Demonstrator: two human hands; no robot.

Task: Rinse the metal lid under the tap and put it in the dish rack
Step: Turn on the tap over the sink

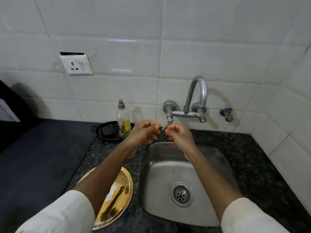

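No metal lid and no dish rack are in view. A chrome tap (198,91) is fixed to the tiled wall above the steel sink (168,167). A thin lever handle (168,124) hangs from the tap's left valve. My left hand (143,132) and my right hand (180,137) meet at the lever's lower end, fingers curled and fingertips pinched on it. No water runs from the spout. The sink basin is bare, with its drain (180,195) showing.
A dirty golden plate (124,180) with a spoon lies on the dark counter left of the sink, partly under my left forearm. Behind it, a black pan (105,131) holds a dish soap bottle (123,121). A wall socket (76,64) sits at upper left.
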